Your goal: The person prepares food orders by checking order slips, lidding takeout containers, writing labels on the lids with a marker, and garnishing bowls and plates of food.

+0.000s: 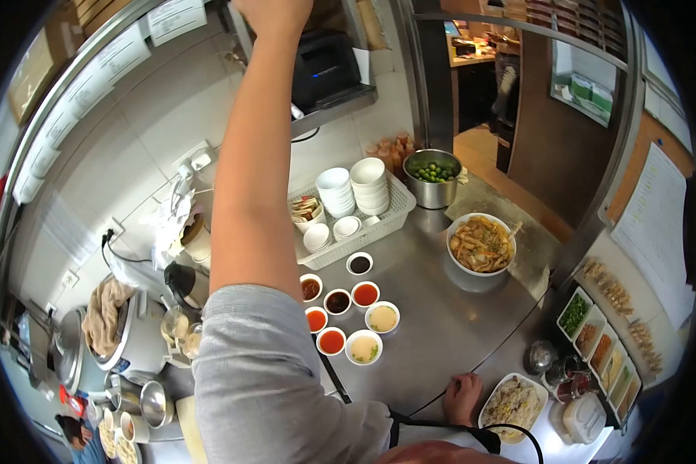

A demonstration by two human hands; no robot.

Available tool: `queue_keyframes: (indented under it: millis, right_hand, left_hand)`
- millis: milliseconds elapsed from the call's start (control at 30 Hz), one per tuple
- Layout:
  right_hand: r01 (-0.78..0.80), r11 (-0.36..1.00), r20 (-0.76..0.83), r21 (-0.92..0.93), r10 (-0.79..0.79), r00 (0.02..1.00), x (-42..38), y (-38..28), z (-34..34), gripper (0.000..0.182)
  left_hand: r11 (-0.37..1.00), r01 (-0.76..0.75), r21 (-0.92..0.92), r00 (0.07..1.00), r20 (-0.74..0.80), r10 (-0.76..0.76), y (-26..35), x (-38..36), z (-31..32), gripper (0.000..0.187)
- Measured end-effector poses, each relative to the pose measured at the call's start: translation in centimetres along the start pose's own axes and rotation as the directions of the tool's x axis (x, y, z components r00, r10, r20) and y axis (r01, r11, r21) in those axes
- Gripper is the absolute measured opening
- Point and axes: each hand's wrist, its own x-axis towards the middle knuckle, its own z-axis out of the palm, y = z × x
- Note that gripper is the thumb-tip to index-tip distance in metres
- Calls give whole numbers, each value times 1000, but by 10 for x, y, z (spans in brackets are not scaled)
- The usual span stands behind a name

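Beside tiled wall, steel counter

A perforated basket holds 2 tall stacks of white bowls, and a metal pot of round green produce stands just beside it. On the left, a brown towel is draped over a rounded appliance. On the right, a large sheet of paper hangs near a row of topping containers

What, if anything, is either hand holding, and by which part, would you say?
Nothing shows in the right hand; the left hand, cut off above, cannot be told.
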Motion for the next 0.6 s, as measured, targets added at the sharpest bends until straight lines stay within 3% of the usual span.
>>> queue_keyframes:
  millis: [67, 100, 133, 167, 267, 300, 400, 567, 600]
  right_hand:
    - [12, 1000, 14, 10, -12, 1000, 1, -3, -1, 12]
    - [12, 1000, 22, 11, -12, 1000, 3, -4, -1, 12]
    - [8, 1000, 29, 11, -8, 1000, 3, -6, -2, 12]
    - [-1, 1000, 35, 7, 0, 999, 2, -6, -4, 12]
    - [-5, 1000, 38, 2, 5, 999, 2, -7, -3, 12]
    - [2, 1000, 36, 0, -2, 999, 2, -8, -4, 12]
    - [19, 1000, 26, -5, -19, 999, 1, -9, -4, 12]
    - [43, 999, -3, 5, -43, 999, 0, -6, -3, 12]
    - [39, 999, -1, 4, -39, 999, 1, -7, -4, 12]
  left_hand:
    - [979, 71, -190, 963, -243, -116, -33, 6, -10, 59]
    - [817, 381, -433, 851, -180, -493, -35, 10, -26, 54]
    - [500, 601, -624, 625, -23, -780, -31, 14, -50, 50]
    - [86, 688, -720, 328, 203, -922, -29, 16, -63, 46]
    - [-8, 674, -739, 520, 482, -705, -95, 41, -39, 32]
    - [-20, 669, -743, 571, 531, -626, -118, 49, -20, 20]
    - [24, 679, -734, 589, 524, -615, -98, 41, -18, 14]
    - [-86, 631, -771, 548, 522, -654, -60, 32, -5, 17]
    - [-11, 653, -758, 566, 498, -657, -56, 32, -2, 18]
